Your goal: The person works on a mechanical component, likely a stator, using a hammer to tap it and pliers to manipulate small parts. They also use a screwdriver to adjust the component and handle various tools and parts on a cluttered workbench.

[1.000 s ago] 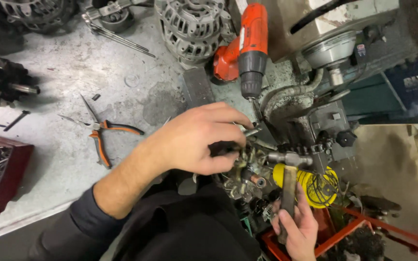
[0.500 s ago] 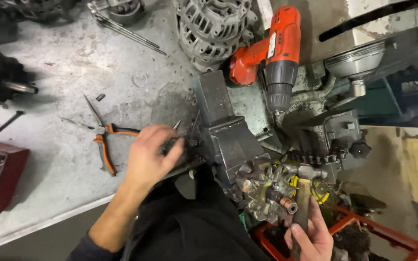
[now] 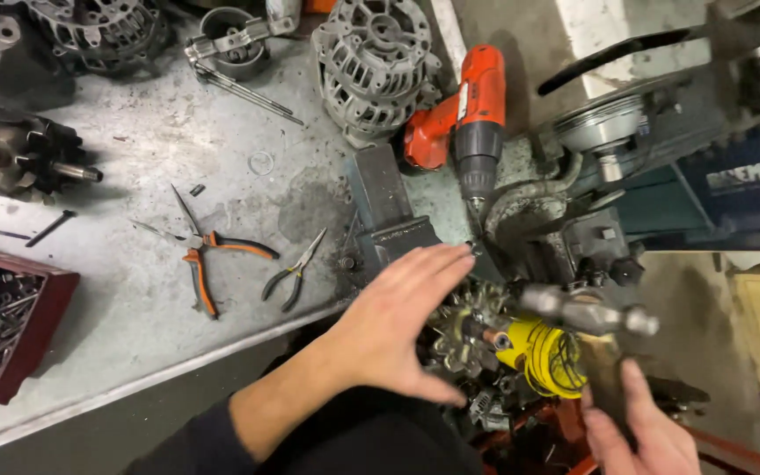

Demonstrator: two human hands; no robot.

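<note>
Left hand (image 3: 402, 321) spread flat, fingers straight and close together, gripping nothing, palm set against the side of a greasy metal assembly (image 3: 477, 339) clamped at the bench vise (image 3: 389, 215). Assembly right at the bench edge, just below the vise, with a yellow wire coil (image 3: 549, 356) on its right side. Right hand (image 3: 639, 431) low at the frame's bottom edge, fingers curled round the wooden handle of a hammer (image 3: 587, 312) (steel head level, just above the coil, possibly touching the assembly, though blur makes that hard to tell). Red cordless drill (image 3: 466, 123) lying on the bench behind the vise, nose toward the vise. Orange-handled pliers (image 3: 200, 255) and small dark pliers (image 3: 292, 273) left of the vise, well apart from both hands. Alternator housing (image 3: 371, 66) beside the drill. Dark red tray of bolts (image 3: 41, 325) at the far left edge.
</note>
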